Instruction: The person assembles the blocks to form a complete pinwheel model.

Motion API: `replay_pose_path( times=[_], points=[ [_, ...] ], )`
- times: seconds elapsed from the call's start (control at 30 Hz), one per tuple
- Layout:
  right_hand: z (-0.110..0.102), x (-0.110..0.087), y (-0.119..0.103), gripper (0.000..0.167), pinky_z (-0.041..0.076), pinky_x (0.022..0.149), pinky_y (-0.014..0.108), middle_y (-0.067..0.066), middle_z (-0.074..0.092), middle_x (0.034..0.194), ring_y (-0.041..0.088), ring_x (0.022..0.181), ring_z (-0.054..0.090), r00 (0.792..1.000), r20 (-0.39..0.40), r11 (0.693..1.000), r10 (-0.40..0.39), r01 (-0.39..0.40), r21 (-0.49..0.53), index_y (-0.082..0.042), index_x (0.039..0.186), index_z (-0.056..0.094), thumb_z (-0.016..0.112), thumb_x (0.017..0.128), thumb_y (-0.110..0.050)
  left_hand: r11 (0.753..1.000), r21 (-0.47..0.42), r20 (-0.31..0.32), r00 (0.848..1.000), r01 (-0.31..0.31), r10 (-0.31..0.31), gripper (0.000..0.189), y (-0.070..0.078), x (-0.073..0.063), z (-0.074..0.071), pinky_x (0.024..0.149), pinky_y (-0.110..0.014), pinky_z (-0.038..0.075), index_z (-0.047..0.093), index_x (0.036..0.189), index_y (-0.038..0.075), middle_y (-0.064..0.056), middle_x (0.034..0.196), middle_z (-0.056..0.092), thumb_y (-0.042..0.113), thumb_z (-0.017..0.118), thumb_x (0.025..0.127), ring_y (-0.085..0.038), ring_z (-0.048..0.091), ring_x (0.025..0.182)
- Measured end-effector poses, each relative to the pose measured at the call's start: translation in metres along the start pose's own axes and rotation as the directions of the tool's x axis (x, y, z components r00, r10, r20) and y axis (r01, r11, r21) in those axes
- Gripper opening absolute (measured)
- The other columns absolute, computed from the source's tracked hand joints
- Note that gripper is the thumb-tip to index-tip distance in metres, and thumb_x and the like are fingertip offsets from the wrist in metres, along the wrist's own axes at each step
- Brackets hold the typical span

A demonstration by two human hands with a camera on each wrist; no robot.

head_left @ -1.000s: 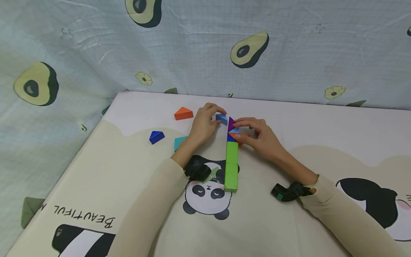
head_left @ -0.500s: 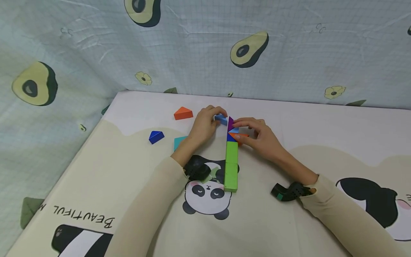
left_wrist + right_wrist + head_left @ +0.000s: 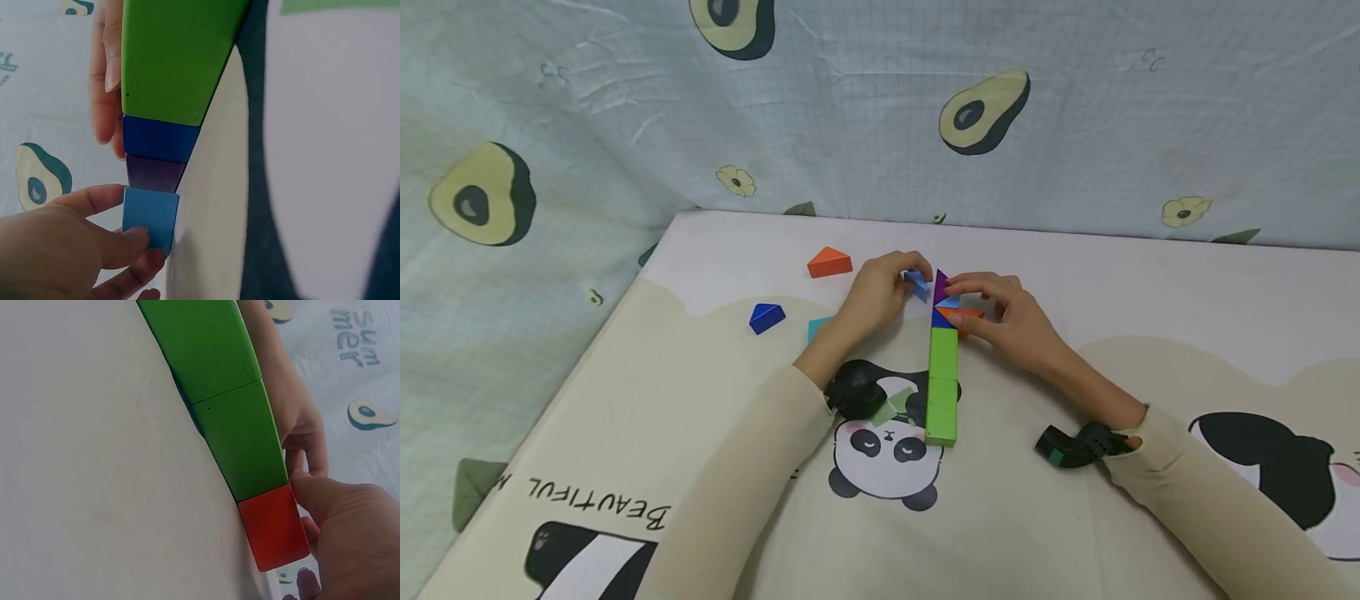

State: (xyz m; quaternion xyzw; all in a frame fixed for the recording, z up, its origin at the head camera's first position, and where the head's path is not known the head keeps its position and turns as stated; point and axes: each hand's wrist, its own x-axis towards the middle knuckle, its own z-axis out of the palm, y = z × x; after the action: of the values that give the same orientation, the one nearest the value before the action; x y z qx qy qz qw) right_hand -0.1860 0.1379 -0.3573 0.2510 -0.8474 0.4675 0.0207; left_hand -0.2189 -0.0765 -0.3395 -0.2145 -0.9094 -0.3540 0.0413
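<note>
My left hand pinches a light blue triangular block just left of the far end of a block row. In the left wrist view this light blue block stands right at the purple triangular block. Two green blocks form the near part of the row. Beyond them lie a dark blue triangle, a small light blue triangle and an orange triangular block. My right hand holds this far part from the right, thumb at the orange block, index fingertip at the purple one.
An orange triangular block and a dark blue one lie to the left. A turquoise block is partly hidden behind my left forearm. The panda-print tablecloth meets an avocado-print curtain at the back.
My left hand has moved slightly nearer, and the light blue block in it has turned and tilted. My right hand and the row have stayed put.
</note>
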Motion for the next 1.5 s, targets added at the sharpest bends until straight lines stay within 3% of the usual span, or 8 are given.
replay_pose_path(
  times=[0.33,0.7,1.5],
  points=[
    [-0.001,0.000,0.000,0.034,0.033,0.074,0.037,-0.007,0.055,0.131,0.021,0.102,0.040,1.000,0.001,1.000,0.013,-0.013,0.010,-0.021,0.121,0.066,0.072,0.087,-0.024,0.998,-0.059,0.017,1.000,0.012,-0.011,0.028,0.004,-0.009,0.002,0.086,-0.028,0.046,0.060,0.112,0.011,-0.007,0.112,0.064,-0.008,0.055,0.091,-0.021,0.056,0.091],
    [0.000,0.001,-0.001,0.036,0.034,0.073,0.036,-0.006,0.055,0.131,0.021,0.102,0.041,1.000,0.008,1.000,0.008,-0.008,0.007,-0.021,0.122,0.065,0.072,0.087,-0.024,0.991,-0.110,0.021,0.997,0.080,-0.078,0.025,0.002,-0.012,0.002,0.086,-0.028,0.046,0.063,0.114,0.007,-0.005,0.115,0.064,0.000,0.062,0.091,-0.019,0.058,0.092],
    [-0.001,0.001,0.000,0.035,0.034,0.074,0.037,-0.006,0.055,0.131,0.021,0.104,0.041,1.000,0.016,1.000,0.002,-0.002,0.008,-0.020,0.121,0.065,0.072,0.087,-0.022,0.985,-0.161,0.038,0.998,0.058,-0.053,0.024,0.001,-0.014,0.002,0.081,-0.027,0.047,0.064,0.111,0.007,-0.005,0.110,0.065,0.002,0.068,0.088,-0.018,0.061,0.088]
  ],
)
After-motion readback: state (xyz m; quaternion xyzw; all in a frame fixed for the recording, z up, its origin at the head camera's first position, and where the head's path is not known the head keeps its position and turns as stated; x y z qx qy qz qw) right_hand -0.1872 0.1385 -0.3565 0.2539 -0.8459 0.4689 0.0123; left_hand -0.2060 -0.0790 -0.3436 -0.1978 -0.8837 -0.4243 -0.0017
